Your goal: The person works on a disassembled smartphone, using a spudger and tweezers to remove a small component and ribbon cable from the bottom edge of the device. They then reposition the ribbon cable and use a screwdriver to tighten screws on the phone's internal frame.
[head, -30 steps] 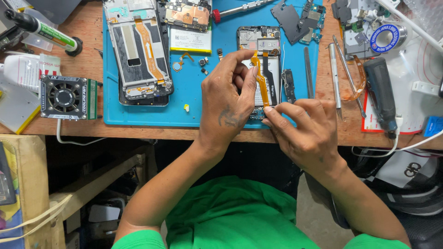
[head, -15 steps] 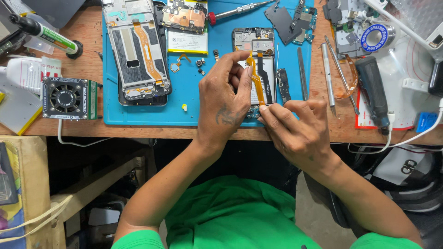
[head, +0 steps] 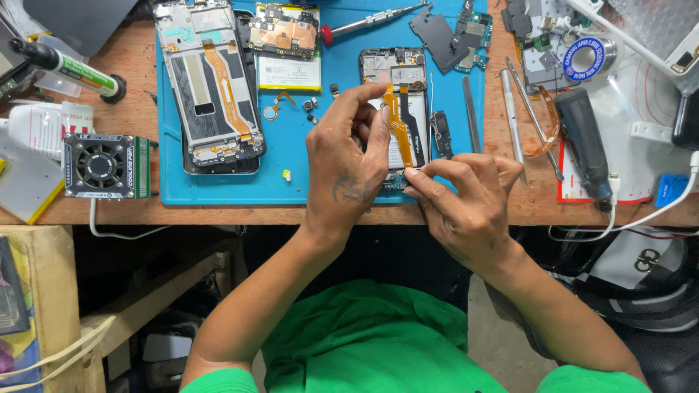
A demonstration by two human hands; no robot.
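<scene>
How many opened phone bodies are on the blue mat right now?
2. One phone lies at the mat's left side, untouched. The other phone sits mid-mat under both hands, partly covered. More parts may be hidden.

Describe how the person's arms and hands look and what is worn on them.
Both forearms are bare, with no gloves, watch or rings visible. The left hand carries a small dark marking on its back; the right hand shows none. Short green sleeves cover the upper arms.

1. The left hand [head: 348, 164] pinches the orange flex cable [head: 397, 125] above the opened phone [head: 399, 109].
2. The right hand [head: 462, 200] touches the phone's lower end, near the blue mat's [head: 342, 65] front edge.
</scene>
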